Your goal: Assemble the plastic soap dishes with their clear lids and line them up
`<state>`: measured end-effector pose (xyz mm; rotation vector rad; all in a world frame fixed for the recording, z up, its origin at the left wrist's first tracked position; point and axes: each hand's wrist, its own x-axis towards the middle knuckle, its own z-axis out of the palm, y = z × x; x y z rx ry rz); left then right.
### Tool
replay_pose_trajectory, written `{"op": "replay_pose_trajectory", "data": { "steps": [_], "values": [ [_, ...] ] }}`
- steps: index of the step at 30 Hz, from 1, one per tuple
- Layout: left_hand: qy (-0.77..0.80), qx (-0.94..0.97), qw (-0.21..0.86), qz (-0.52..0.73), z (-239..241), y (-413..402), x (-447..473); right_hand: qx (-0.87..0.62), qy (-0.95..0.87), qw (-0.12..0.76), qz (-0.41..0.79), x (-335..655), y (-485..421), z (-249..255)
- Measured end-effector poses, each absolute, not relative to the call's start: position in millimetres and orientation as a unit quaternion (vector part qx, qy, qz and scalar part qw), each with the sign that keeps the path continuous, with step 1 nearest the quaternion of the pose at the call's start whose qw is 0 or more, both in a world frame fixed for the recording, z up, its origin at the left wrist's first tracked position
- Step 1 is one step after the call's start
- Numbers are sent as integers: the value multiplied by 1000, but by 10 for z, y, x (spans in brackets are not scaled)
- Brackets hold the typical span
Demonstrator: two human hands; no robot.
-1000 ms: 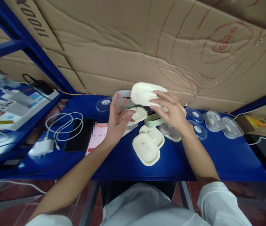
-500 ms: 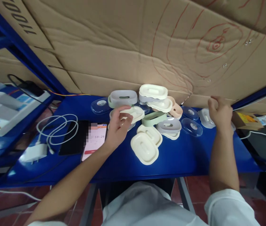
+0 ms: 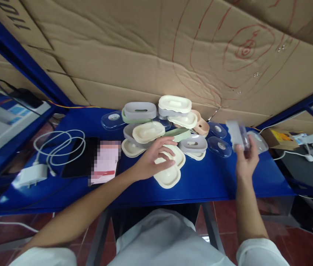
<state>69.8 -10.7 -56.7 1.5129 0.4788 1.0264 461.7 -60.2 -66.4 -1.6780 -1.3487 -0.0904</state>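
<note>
My right hand grips a pale grey plastic box with a clear part on its near side, raised on edge and slightly blurred. Over two overlapping cream oval trays, my left hand hovers with its fingers spread, holding nothing; whether a fingertip touches a tray I cannot tell. Just behind it, a cream tray rests on a grey slotted piece. A green oval ring and a grey slotted box lie to its right. Clear oval lids lie between the pile and my right hand.
A cream-topped stack and a peach piece are at the back, against the cardboard wall. To the left are a phone, a black tablet-like slab and a white charger with coiled cable. A small carton is at right.
My right hand has lifted the grey box from the table's right side and brought it leftward. My left hand has moved right and nearer, from the upper cream tray to the front trays.
</note>
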Motion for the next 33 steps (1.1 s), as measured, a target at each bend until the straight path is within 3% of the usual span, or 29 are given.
{"op": "replay_pose_trajectory", "data": {
  "steps": [3, 6, 12, 14, 17, 20, 27, 30, 33],
  "values": [
    [148, 604, 665, 413, -598, -139, 733, -570, -691, 444, 18, 3759, -870, -601],
    [170, 579, 659, 449, -646, -95, 710, -489, -763, 417, 74, 3106, -993, -527],
    [202, 576, 647, 456, -646, -21, 646, -469, -727, 460, 200, 3061, -805, -467],
    [209, 573, 646, 459, -622, -33, 647, -495, -686, 501, 182, 3302, -714, -519],
    [228, 560, 646, 465, -591, -35, 638, -612, -589, 528, 13, 3790, -566, -655],
    [242, 550, 642, 475, -580, -13, 619, -690, -552, 458, -103, 4259, -378, -830],
    [241, 533, 664, 466, -605, -28, 647, -695, -603, 389, -54, 4311, -228, -849],
    [238, 530, 672, 459, -610, -54, 666, -591, -714, 375, 2, 3836, -433, -536],
    [224, 526, 681, 457, -609, -73, 671, -423, -852, 296, 86, 3250, -615, -280]
  ]
}}
